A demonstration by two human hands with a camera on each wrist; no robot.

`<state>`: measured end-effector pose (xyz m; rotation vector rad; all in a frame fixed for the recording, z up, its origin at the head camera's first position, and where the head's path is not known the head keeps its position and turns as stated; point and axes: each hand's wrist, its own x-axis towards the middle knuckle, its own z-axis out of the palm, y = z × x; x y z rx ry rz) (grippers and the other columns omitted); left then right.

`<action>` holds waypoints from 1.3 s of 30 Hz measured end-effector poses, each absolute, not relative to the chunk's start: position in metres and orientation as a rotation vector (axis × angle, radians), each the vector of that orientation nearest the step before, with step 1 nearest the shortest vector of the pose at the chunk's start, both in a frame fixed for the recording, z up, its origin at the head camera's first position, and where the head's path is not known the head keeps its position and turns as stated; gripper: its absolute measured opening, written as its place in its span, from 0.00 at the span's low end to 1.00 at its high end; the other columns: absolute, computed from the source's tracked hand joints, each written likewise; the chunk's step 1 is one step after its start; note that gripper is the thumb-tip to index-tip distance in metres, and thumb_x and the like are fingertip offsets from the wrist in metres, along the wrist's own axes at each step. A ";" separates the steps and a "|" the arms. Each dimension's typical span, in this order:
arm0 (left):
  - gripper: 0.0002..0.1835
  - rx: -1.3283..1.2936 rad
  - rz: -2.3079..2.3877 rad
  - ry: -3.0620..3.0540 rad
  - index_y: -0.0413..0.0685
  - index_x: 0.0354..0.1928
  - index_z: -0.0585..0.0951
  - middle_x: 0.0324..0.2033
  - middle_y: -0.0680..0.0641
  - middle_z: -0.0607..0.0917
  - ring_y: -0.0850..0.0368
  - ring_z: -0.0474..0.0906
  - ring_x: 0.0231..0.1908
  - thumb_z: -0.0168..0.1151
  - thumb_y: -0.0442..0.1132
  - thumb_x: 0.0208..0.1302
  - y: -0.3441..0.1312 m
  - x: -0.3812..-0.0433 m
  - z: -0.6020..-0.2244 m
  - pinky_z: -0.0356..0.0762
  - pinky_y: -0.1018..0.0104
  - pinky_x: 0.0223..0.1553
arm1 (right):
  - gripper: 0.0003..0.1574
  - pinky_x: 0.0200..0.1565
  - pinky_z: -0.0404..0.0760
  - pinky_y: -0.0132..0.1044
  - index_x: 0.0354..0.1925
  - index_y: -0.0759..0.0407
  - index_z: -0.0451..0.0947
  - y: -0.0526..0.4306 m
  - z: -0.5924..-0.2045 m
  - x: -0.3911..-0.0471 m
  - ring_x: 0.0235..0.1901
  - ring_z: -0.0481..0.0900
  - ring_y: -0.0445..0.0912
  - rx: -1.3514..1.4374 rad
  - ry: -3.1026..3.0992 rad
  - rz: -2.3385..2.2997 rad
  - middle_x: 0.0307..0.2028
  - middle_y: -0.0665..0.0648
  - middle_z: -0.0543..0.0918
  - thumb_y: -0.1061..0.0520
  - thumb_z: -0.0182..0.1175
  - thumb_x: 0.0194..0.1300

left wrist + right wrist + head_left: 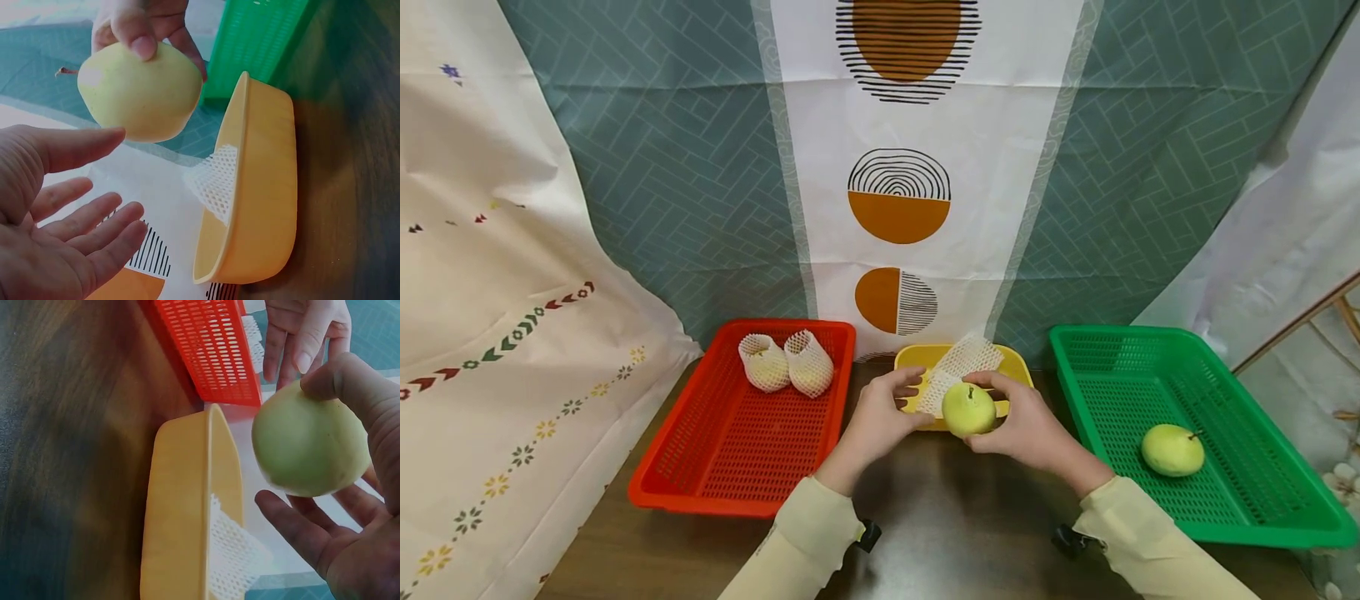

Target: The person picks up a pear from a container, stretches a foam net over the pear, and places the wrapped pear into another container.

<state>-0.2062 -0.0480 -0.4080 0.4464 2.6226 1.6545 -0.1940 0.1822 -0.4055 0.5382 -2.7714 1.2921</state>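
My right hand (1026, 425) grips a round yellow-green pear (968, 409) between thumb and fingers, over the front of the yellow basket (1017, 360). Its stem points up in the head view. To the left of the pear is my left hand (883, 417), fingers spread and slightly bent, holding nothing. In the left wrist view its thumb (87, 147) comes close to the pear (140, 94); a small gap shows in the head view. White foam netting (962, 362) lies in the yellow basket, sticking up over its back rim.
On the left, a red basket (741, 454) holds two pears (810, 364) in white foam nets. The green basket (1120, 350) on the right holds one bare pear (1172, 450). All stand on a dark wooden table (955, 533), with patterned cloth (700, 208) hanging behind.
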 end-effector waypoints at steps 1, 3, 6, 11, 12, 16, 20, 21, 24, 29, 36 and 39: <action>0.33 0.456 1.645 2.617 0.60 0.58 0.75 0.50 0.54 0.81 0.56 0.79 0.48 0.74 0.40 0.46 -0.048 -0.206 -0.409 0.78 0.57 0.51 | 0.47 0.40 0.80 0.37 0.55 0.39 0.69 0.182 -0.407 -0.194 0.46 0.77 0.49 0.548 -2.776 1.322 0.51 0.43 0.76 0.46 0.79 0.34; 0.34 0.481 1.634 2.602 0.61 0.58 0.75 0.51 0.54 0.81 0.55 0.80 0.49 0.75 0.40 0.45 -0.049 -0.205 -0.411 0.79 0.59 0.50 | 0.47 0.39 0.80 0.36 0.55 0.38 0.70 0.183 -0.410 -0.193 0.46 0.77 0.49 0.562 -2.791 1.378 0.51 0.43 0.76 0.48 0.79 0.35; 0.35 0.527 1.612 2.587 0.62 0.59 0.75 0.53 0.53 0.81 0.55 0.80 0.49 0.76 0.40 0.44 -0.050 -0.203 -0.414 0.79 0.63 0.48 | 0.46 0.38 0.80 0.36 0.55 0.37 0.70 0.182 -0.414 -0.192 0.44 0.78 0.50 0.585 -2.802 1.452 0.49 0.45 0.76 0.52 0.79 0.35; 0.40 0.570 1.536 2.566 0.62 0.61 0.73 0.55 0.53 0.79 0.53 0.78 0.52 0.77 0.41 0.41 -0.049 -0.199 -0.420 0.79 0.63 0.48 | 0.46 0.39 0.81 0.38 0.54 0.36 0.70 0.180 -0.423 -0.191 0.42 0.77 0.49 0.638 -2.819 1.501 0.48 0.45 0.76 0.52 0.79 0.35; 0.40 0.577 1.521 2.562 0.62 0.61 0.72 0.56 0.53 0.78 0.52 0.78 0.52 0.78 0.40 0.41 -0.049 -0.198 -0.422 0.79 0.63 0.48 | 0.46 0.39 0.81 0.39 0.54 0.36 0.70 0.180 -0.424 -0.191 0.42 0.77 0.50 0.650 -2.823 1.507 0.48 0.46 0.76 0.51 0.79 0.35; 0.44 0.567 1.462 2.553 0.61 0.63 0.70 0.57 0.53 0.77 0.49 0.77 0.54 0.79 0.41 0.39 -0.046 -0.194 -0.428 0.79 0.60 0.50 | 0.48 0.41 0.81 0.37 0.56 0.38 0.69 0.178 -0.430 -0.191 0.44 0.76 0.50 0.676 -2.833 1.516 0.50 0.45 0.75 0.51 0.79 0.34; 0.44 0.571 1.464 2.522 0.60 0.63 0.70 0.56 0.53 0.78 0.53 0.79 0.52 0.79 0.42 0.38 -0.043 -0.191 -0.434 0.78 0.59 0.51 | 0.49 0.42 0.81 0.37 0.55 0.38 0.68 0.177 -0.433 -0.191 0.44 0.76 0.49 0.662 -2.841 1.539 0.49 0.44 0.75 0.52 0.79 0.33; 0.44 0.574 1.474 2.512 0.60 0.62 0.71 0.55 0.53 0.79 0.54 0.79 0.51 0.79 0.42 0.38 -0.042 -0.190 -0.436 0.78 0.59 0.50 | 0.49 0.42 0.81 0.37 0.55 0.38 0.69 0.177 -0.434 -0.191 0.44 0.76 0.49 0.659 -2.841 1.538 0.49 0.44 0.75 0.52 0.79 0.33; 0.42 0.591 1.515 2.480 0.59 0.61 0.72 0.52 0.55 0.80 0.58 0.80 0.48 0.79 0.41 0.38 -0.040 -0.187 -0.439 0.79 0.60 0.49 | 0.49 0.43 0.80 0.36 0.55 0.37 0.69 0.177 -0.437 -0.191 0.43 0.77 0.47 0.660 -2.826 1.540 0.48 0.43 0.76 0.53 0.79 0.33; 0.38 0.625 1.558 2.460 0.59 0.57 0.75 0.49 0.56 0.82 0.61 0.82 0.44 0.78 0.38 0.39 -0.036 -0.186 -0.442 0.80 0.64 0.46 | 0.49 0.44 0.80 0.33 0.56 0.40 0.69 0.178 -0.443 -0.191 0.44 0.77 0.45 0.688 -2.764 1.616 0.50 0.44 0.76 0.54 0.79 0.34; 0.35 0.597 1.549 2.453 0.55 0.54 0.77 0.45 0.55 0.83 0.63 0.83 0.40 0.78 0.35 0.38 -0.031 -0.184 -0.443 0.81 0.67 0.42 | 0.52 0.46 0.80 0.32 0.59 0.47 0.67 0.179 -0.449 -0.190 0.46 0.77 0.45 0.664 -2.783 1.685 0.52 0.46 0.75 0.55 0.79 0.35; 0.36 0.570 1.517 2.464 0.54 0.54 0.77 0.44 0.54 0.83 0.64 0.82 0.38 0.79 0.35 0.37 -0.031 -0.183 -0.445 0.81 0.68 0.41 | 0.51 0.46 0.80 0.33 0.60 0.50 0.68 0.179 -0.452 -0.189 0.47 0.77 0.45 0.690 -2.782 1.713 0.52 0.46 0.75 0.56 0.78 0.36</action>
